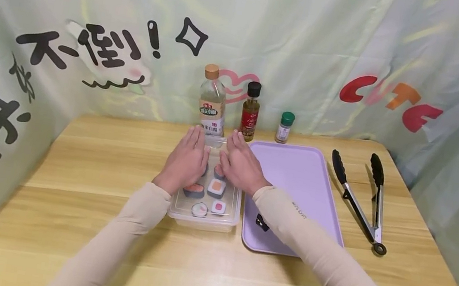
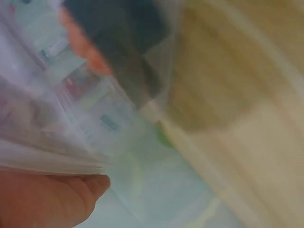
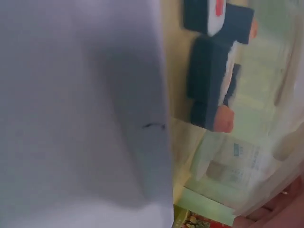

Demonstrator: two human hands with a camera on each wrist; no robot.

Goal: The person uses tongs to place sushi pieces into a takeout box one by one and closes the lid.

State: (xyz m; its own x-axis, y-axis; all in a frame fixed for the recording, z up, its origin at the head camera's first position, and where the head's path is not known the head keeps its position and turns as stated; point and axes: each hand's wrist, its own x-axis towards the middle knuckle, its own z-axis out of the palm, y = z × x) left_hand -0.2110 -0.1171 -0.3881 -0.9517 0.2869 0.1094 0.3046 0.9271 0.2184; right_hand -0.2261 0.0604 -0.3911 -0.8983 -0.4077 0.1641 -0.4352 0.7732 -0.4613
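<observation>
A clear plastic container [image 1: 202,224] with a translucent lid [image 1: 226,216] stands near the middle of the table. Through the lid show several sushi pieces [image 1: 216,187], some dark-wrapped with orange tops. My left hand [image 1: 187,159] presses on the lid's far left part with fairly straight fingers. Opposite it, my right hand [image 1: 244,164] lies on the far right part, fingers extended toward the back edge. Dark-sided sushi [image 3: 206,71] shows through the container wall in the right wrist view. The left wrist view catches my left hand's fingers [image 2: 52,197] against the lid.
A purple tray [image 1: 297,174] lies right of the container, with a small black item [image 1: 262,222] partly under my right sleeve. Black-tipped tongs [image 1: 356,215] lie spread farther right. Behind stand a vinegar bottle [image 1: 212,110], a dark-capped sauce bottle [image 1: 249,116] and a green-capped shaker [image 1: 284,129].
</observation>
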